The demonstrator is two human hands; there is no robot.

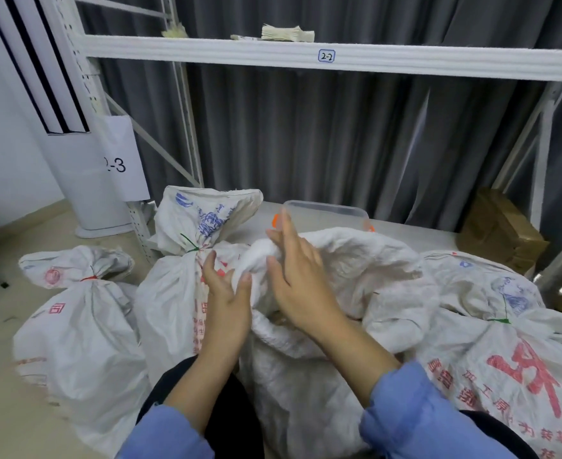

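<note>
A white woven sack (356, 279) with its mouth open lies in front of me on the low shelf. My left hand (228, 299) is at the left edge of the sack's mouth, fingers straight, thumb against the folded rim. My right hand (298, 276) hovers over the mouth with fingers extended and spread, touching the bunched white fabric. Neither hand curls round anything. The inside of the sack is mostly hidden by my hands.
A tied sack (187, 260) with a green tie stands just left, another tied sack (81, 313) sits on the floor, a third (505, 342) lies right. A clear plastic box (326, 212) sits behind. Cardboard boxes (501, 230) stand at far right. A shelf beam (306, 56) runs overhead.
</note>
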